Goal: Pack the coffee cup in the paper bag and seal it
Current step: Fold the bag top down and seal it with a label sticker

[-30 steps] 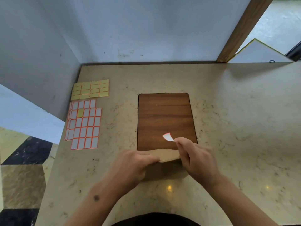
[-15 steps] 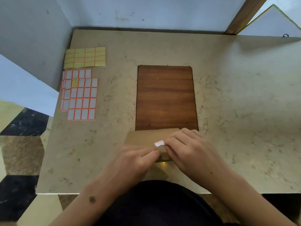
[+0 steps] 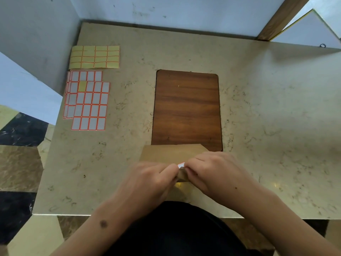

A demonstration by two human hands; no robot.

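Sealing was in hand: at the worktop's [image 3: 258, 108] near edge, the left hand [image 3: 147, 179] gripped the paper bag's [image 3: 166, 154] folded top while the right hand [image 3: 212, 170] pinched a white sticker [image 3: 181, 165] onto it, which apparently next needed pressing flat.

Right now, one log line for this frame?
step: sealing | paper bag: folded, on table | sticker: on fold | left hand, right hand: pinching bag

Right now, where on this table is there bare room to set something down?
The widest free patch is the marble right of the wooden board. A narrower strip lies between it and the sticker sheets. The near edge is crowded: both hands, left hand and right hand, work the paper bag.
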